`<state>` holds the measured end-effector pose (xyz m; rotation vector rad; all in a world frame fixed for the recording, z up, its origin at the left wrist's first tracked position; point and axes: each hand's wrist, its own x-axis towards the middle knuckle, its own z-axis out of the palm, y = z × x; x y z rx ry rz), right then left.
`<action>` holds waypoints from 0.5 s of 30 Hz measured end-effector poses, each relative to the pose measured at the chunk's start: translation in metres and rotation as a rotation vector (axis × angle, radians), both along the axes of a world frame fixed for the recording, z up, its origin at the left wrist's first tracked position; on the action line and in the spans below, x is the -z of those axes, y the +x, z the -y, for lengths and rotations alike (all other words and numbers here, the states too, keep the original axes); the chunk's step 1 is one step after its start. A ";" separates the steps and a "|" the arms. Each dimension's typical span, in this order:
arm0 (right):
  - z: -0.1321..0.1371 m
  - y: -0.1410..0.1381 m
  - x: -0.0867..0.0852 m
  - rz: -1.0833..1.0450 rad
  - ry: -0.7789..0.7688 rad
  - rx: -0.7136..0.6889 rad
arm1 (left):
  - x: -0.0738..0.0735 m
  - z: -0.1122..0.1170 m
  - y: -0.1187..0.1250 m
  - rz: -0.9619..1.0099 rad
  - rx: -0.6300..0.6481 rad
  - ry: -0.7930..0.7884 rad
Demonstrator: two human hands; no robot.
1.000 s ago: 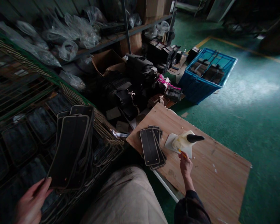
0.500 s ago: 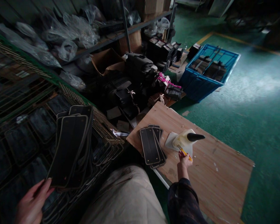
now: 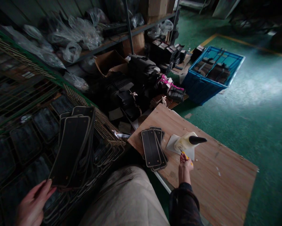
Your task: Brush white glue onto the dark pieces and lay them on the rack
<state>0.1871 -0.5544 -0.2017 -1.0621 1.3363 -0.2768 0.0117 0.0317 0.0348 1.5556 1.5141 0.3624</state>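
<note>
My left hand (image 3: pixel 36 199) pinches the near end of a long black panel with a pale edge (image 3: pixel 71 147), the top one of a fanned stack. The stack lies over the wire cage at my left. My right hand (image 3: pixel 186 164) is closed around a yellow-handled brush (image 3: pixel 184 154), its tip low beside a cream-coloured bottle (image 3: pixel 184 142). That bottle has a black pointed nozzle and leans over a white plate (image 3: pixel 171 142). Left of the plate, a small stack of similar black panels (image 3: pixel 151 147) lies on the wooden board.
The wooden board (image 3: pixel 220 179) stretches away to my right. A wire cage with a green rim (image 3: pixel 79 97) holds more dark panels. Beyond stand tied dark bundles (image 3: pixel 129 94), a blue crate (image 3: pixel 202 86), an open carton (image 3: pixel 110 61) and a shelf with plastic bags (image 3: pixel 84 31).
My right hand has turned and dropped slightly with the brush, beside the bottle. My left hand keeps its pinch on the black panel. The view has shifted a little.
</note>
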 end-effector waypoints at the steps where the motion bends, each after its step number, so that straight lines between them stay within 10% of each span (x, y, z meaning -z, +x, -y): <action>1: 0.000 0.001 0.002 -0.001 -0.005 -0.012 | -0.001 0.001 0.000 -0.004 0.004 0.002; 12: 0.002 -0.039 -0.013 0.046 -0.390 -0.301 | -0.004 0.006 0.000 0.011 -0.003 0.029; 15: 0.000 -0.033 -0.017 0.041 -0.530 -0.513 | -0.001 0.001 -0.003 -0.061 0.158 -0.007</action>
